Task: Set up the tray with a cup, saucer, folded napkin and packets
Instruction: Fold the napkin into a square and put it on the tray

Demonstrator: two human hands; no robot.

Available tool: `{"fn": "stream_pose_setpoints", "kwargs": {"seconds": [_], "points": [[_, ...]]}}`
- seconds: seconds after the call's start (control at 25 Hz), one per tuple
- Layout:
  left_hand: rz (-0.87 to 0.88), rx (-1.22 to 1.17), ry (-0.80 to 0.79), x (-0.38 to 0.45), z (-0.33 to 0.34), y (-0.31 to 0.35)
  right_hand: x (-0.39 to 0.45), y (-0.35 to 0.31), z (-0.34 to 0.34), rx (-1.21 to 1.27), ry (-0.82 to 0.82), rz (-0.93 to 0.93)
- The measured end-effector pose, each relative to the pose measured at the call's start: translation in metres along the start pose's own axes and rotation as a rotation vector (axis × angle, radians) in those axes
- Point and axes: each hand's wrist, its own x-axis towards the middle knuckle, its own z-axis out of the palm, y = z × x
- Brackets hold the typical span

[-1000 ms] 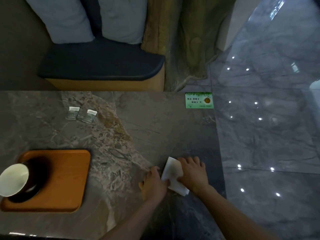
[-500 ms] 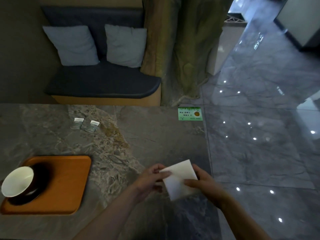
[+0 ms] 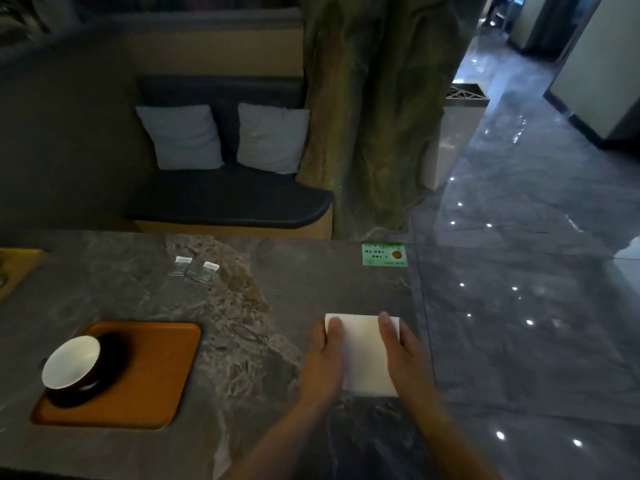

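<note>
On the table (image 3: pixel 145 299), flat left hand (image 3: pixel 327 362) and right hand (image 3: pixel 403 355) cover the napkin's (image 3: pixel 363 351) side edges.

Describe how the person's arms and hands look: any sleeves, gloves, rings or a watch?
Both forearms are bare up to the frame's lower edge, with no sleeve showing. The left hand and right hand wear no gloves, and no ring, watch or bracelet is visible in this dim view.

table (image 3: pixel 145 292): veined stone, smooth | tray (image 3: pixel 166 368): matt wood | napkin (image 3: pixel 363 344): white paper | floor (image 3: pixel 519 306): glossy tile
</note>
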Motion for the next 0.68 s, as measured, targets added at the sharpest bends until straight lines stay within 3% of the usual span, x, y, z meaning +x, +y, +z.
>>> {"fn": "stream_pose_setpoints", "kwargs": {"seconds": [0.24,0.68], "points": [[0.206,0.116,0.205,-0.005,-0.041,-0.003,-0.015,-0.005,0.039,-0.014,0.066,-0.252],[0.366,0.026,0.358,-0.003,-0.187,-0.021,-0.046,-0.02,0.174,0.003,-0.048,-0.302]]}}
